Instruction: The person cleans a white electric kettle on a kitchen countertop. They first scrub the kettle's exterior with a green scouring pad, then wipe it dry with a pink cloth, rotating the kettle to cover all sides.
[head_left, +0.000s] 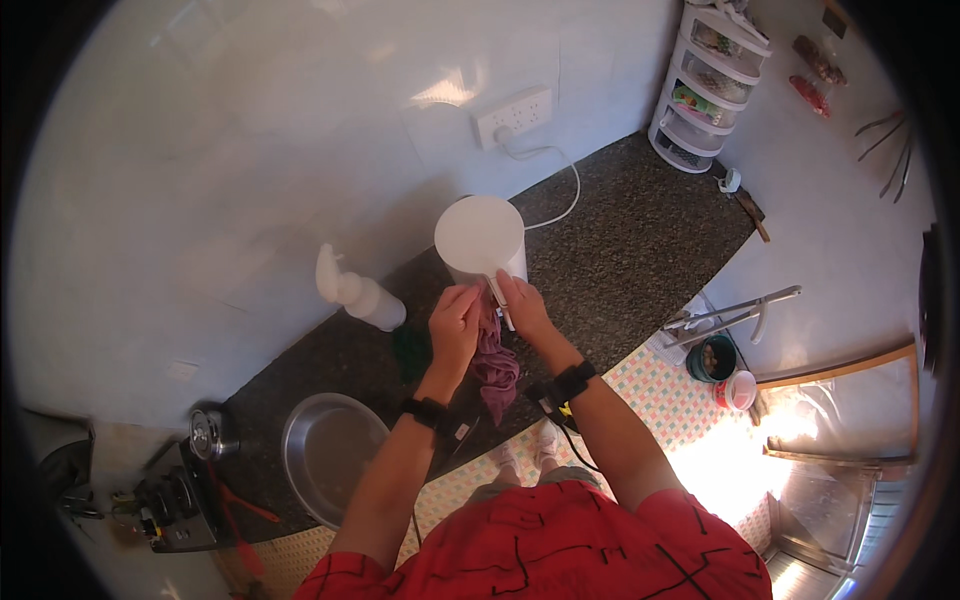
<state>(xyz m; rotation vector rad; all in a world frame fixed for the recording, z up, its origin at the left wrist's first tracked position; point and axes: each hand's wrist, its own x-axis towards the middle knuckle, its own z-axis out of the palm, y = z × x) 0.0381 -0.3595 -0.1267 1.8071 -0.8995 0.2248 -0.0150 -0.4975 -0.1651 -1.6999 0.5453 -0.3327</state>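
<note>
A white electric appliance with a round lid (480, 234), probably a kettle, stands on the dark speckled countertop (600, 225) before me. My right hand (523, 304) grips its handle at the near side. Pinched in my left hand (455, 319) is part of a purple cloth (496, 371), which touches the handle and hangs down towards me. To the left is a whitish spray bottle (364, 300), near a dark green item (411, 352). A metal basin (334, 454) sits further left, beneath my left forearm.
A wall socket strip (514, 116) has a white cable plugged in. A white drawer tower (709, 90) stands in the far right corner. At the left are a lidded metal pot (210, 433), a gas stove (176, 506) and red utensils (244, 506). Buckets (711, 358) stand on the floor.
</note>
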